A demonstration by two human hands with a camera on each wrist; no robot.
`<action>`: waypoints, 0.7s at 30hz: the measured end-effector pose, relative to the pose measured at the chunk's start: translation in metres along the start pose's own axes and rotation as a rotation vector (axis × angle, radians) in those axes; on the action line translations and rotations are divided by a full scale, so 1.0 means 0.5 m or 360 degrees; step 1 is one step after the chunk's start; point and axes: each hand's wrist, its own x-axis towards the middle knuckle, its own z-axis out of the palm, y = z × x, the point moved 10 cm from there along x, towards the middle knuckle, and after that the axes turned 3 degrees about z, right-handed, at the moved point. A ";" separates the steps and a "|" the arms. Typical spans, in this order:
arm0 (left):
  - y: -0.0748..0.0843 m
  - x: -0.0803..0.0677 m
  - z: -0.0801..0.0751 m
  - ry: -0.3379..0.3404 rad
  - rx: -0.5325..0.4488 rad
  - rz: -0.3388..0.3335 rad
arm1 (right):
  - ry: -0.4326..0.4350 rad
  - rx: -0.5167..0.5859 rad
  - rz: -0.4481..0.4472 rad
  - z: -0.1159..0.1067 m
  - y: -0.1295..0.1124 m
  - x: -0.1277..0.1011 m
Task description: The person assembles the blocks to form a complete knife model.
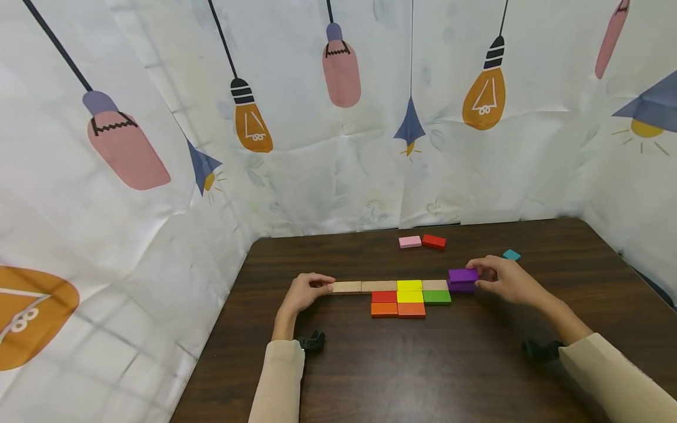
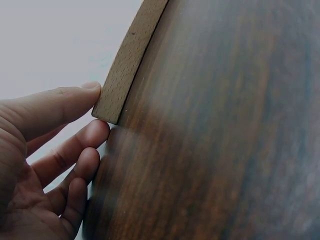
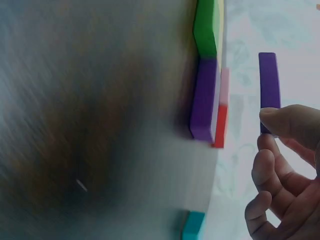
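My right hand pinches a purple block between thumb and fingertips, held up over a second purple block on the table. That lower block forms the right end of a back row of flat blocks. At the row's other end, the thumb and index fingertip of my left hand grip the corner of a plain wooden block. Between them lie another plain block, a yellow block and a third plain one.
In front of the row sit a red block, a yellow one and a green block, with two orange blocks nearer me. Farther back lie a pink block, a red block and a teal block. A patterned curtain hangs behind the table.
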 end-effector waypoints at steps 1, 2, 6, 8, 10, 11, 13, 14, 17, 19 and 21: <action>0.001 0.000 0.000 -0.0001 0.0001 0.0003 | 0.0003 0.0007 -0.0003 0.003 -0.003 -0.006; 0.001 0.001 0.000 -0.0002 0.0001 0.0003 | 0.0005 0.0011 -0.0004 0.007 -0.006 -0.012; 0.002 0.000 0.001 -0.0003 -0.0005 0.0006 | -0.0004 0.0029 -0.0011 0.023 -0.019 -0.030; 0.002 -0.001 0.000 -0.0004 -0.0009 -0.0005 | -0.0031 0.0025 -0.0005 0.033 -0.022 -0.038; 0.002 -0.002 0.000 -0.0002 -0.0013 -0.0009 | -0.0054 0.0014 0.0005 0.043 -0.026 -0.044; 0.002 -0.002 0.000 -0.0002 -0.0012 -0.0012 | -0.0067 0.0006 0.0012 0.047 -0.026 -0.047; 0.001 -0.002 0.000 -0.0005 -0.0013 -0.0022 | -0.0089 -0.0006 0.0032 0.055 -0.025 -0.051; 0.001 -0.002 0.000 -0.0006 -0.0014 -0.0025 | -0.0103 -0.0008 0.0045 0.059 -0.025 -0.053; -0.001 -0.001 0.001 -0.0005 -0.0021 -0.0034 | -0.0145 -0.0009 0.0096 0.069 -0.022 -0.057; 0.000 -0.001 0.001 -0.0004 -0.0026 -0.0035 | -0.0180 -0.0005 0.0125 0.076 -0.022 -0.059; 0.000 -0.001 0.001 -0.0004 -0.0029 -0.0033 | -0.0206 0.0005 0.0151 0.084 -0.023 -0.061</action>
